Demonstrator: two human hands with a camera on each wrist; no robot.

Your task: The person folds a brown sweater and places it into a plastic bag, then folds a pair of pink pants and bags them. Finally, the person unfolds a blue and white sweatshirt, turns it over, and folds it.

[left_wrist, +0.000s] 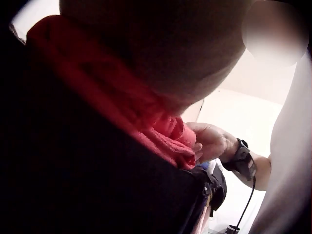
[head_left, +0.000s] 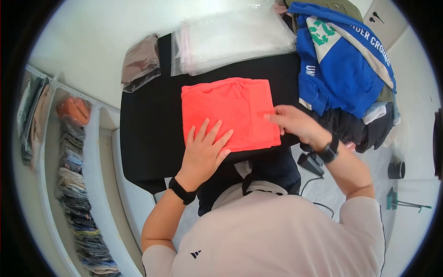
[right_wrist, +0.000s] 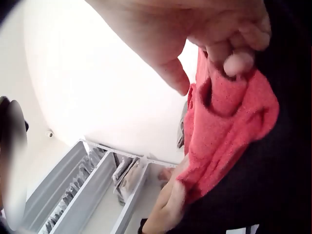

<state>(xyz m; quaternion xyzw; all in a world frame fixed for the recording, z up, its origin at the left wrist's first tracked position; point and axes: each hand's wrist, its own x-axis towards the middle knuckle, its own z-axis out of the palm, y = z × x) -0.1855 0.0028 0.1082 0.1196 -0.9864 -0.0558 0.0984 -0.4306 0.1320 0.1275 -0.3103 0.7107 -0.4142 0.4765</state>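
Observation:
A folded coral-red garment (head_left: 221, 111) lies on the black-covered table (head_left: 152, 138) in front of the person. The left hand (head_left: 207, 147) rests flat on its lower left part, fingers spread. At the garment's right edge is the right hand (head_left: 295, 122), its thumb on top and its fingers curled at the edge. In the right wrist view the right hand's fingers (right_wrist: 239, 63) touch the layered folds of the red cloth (right_wrist: 219, 126), with the thumb held apart. The left wrist view shows the right hand (left_wrist: 209, 141) at the cloth's end (left_wrist: 170, 146).
Clear plastic bags (head_left: 235, 37) lie stacked at the table's back, with a bagged brown garment (head_left: 140, 62) to their left. A blue sweatshirt (head_left: 341, 69) tops a clothes pile on the right. Shelves (head_left: 104, 161) with bagged clothes stand at the left.

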